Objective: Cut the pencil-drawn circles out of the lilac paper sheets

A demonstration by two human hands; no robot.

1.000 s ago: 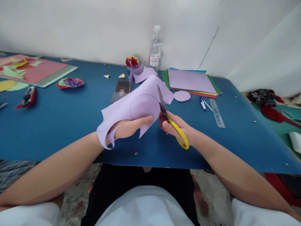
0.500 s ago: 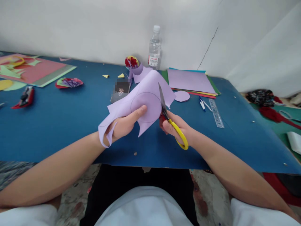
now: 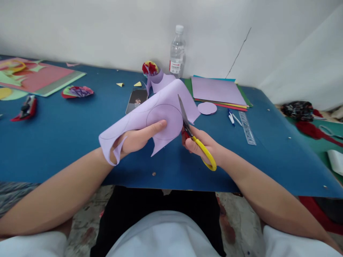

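A sheet of purple paper [image 3: 167, 98] with drawn circles is pinched in my left hand [image 3: 139, 137], the thumb lying on one circle and the other fingers hidden beneath. A cut strip of the sheet loops around my left wrist. My right hand [image 3: 200, 144] grips scissors [image 3: 205, 153] with yellow-coated handles. Their blades point up and away, at the right edge of the drawn circle. A purple cut-out piece with rounded edges [image 3: 207, 108] lies on the table, just right of the sheet.
On the blue table [image 3: 66, 142] are a phone [image 3: 136, 100], a stapler [image 3: 28, 107], folded paper flowers [image 3: 77, 91], a paper stack [image 3: 217, 89], pens [image 3: 231, 117] and a ruler [image 3: 247, 128]. A water bottle [image 3: 177, 53] stands by the wall. Coloured sheets [image 3: 53, 80] lie at far left.
My left hand has shifted slightly left with the purple paper, whose left end now extends further left. The scissors and my right hand have barely moved.
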